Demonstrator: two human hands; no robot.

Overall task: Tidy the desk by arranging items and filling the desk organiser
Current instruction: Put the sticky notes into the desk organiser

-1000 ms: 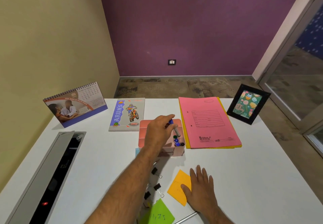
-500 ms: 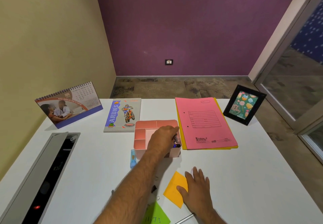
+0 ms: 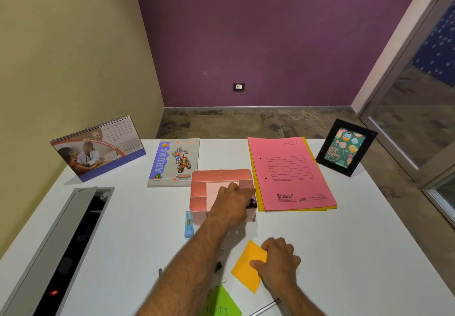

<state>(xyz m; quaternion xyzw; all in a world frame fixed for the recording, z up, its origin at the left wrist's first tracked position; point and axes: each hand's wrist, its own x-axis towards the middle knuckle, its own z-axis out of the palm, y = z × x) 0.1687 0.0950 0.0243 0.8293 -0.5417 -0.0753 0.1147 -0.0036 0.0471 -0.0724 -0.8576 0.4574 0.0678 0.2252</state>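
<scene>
the left hand (image 3: 230,203) is lying curled over the organiser (image 3: 202,187), grip hidden. the right hand (image 3: 279,262) is pinching an orange note (image 3: 246,271). the file (image 3: 290,175) is reading "krishna".

Notebook (image 3: 173,163) reads "ARUN'S"; pink folder (image 3: 290,172) reads "Krishna".

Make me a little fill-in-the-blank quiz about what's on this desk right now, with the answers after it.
1. The left hand reaches into the pink ____.
2. The right hand rests on an ____ paper square.
3. The pink folder lies on top of a ____ one.
4. The photo frame stands to the ____ of the folder.

Answers: organiser; orange; yellow; right
</scene>
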